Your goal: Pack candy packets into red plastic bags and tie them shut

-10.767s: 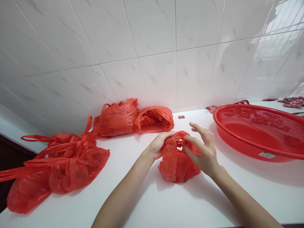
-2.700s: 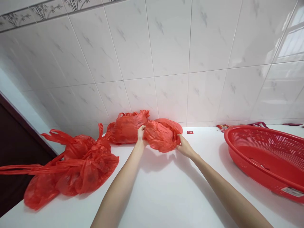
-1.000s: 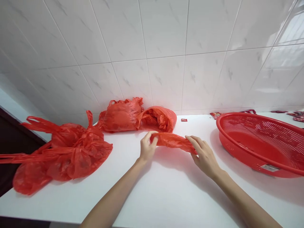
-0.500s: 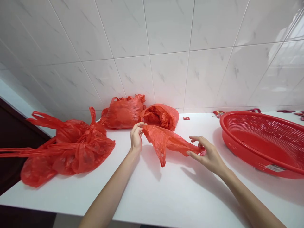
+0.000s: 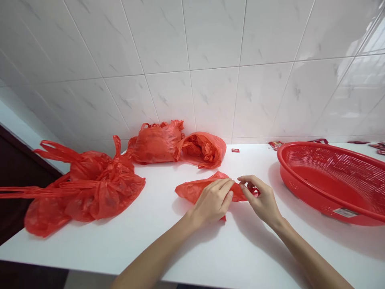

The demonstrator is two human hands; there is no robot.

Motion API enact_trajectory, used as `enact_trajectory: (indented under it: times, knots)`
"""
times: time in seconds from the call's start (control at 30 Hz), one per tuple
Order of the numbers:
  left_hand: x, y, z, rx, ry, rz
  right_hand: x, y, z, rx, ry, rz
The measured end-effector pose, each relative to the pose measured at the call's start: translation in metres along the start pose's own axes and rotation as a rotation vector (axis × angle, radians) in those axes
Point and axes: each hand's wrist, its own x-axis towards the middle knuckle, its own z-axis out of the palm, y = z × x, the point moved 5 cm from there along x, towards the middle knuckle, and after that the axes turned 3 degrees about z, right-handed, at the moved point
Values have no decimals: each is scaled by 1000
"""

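Observation:
A thin red plastic bag is held a little above the middle of the white table. My left hand lies over the bag's middle, its fingers together and closed on the plastic. At the bag's right end my right hand pinches the plastic between thumb and fingers, with a crumpled bit showing in the palm. The bag's left end hangs loose, and a small tip shows below my left hand.
Filled red bags lie at the left. Behind, against the tiled wall, are a stuffed bag and an open-mouthed one. A red basket stands right. Small red packets lie near the wall.
My left hand has let go of the bag's left end and moved right onto its middle, close to my right hand. The bag's left part has dropped lower.

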Motion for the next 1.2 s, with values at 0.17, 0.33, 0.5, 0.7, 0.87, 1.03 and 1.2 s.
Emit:
enact_trajectory:
  times: [0.17, 0.33, 0.5, 0.7, 0.87, 1.03, 1.2]
  knots:
    - [-4, -25, 4, 223, 4, -206, 0, -10, -1, 67, -5, -72]
    - [-6, -43, -7, 389, 35, -357, -2, -15, -1, 74, -65, -168]
    - [-10, -61, -16, 456, 35, -511, -6, -12, 7, -161, -170, -172]
    - [-10, -40, -5, 313, 146, -201, -6, 2, 17, -436, -230, -79]
    - [-4, -23, 20, 248, 78, -81, -6, 2, 19, -414, -217, -56]
    - [0, -48, 16, 346, 84, -363, -9, -4, 22, -359, -235, -104]
    - [-3, -74, -4, 379, 150, -541, -11, -3, 28, -560, -329, -61]
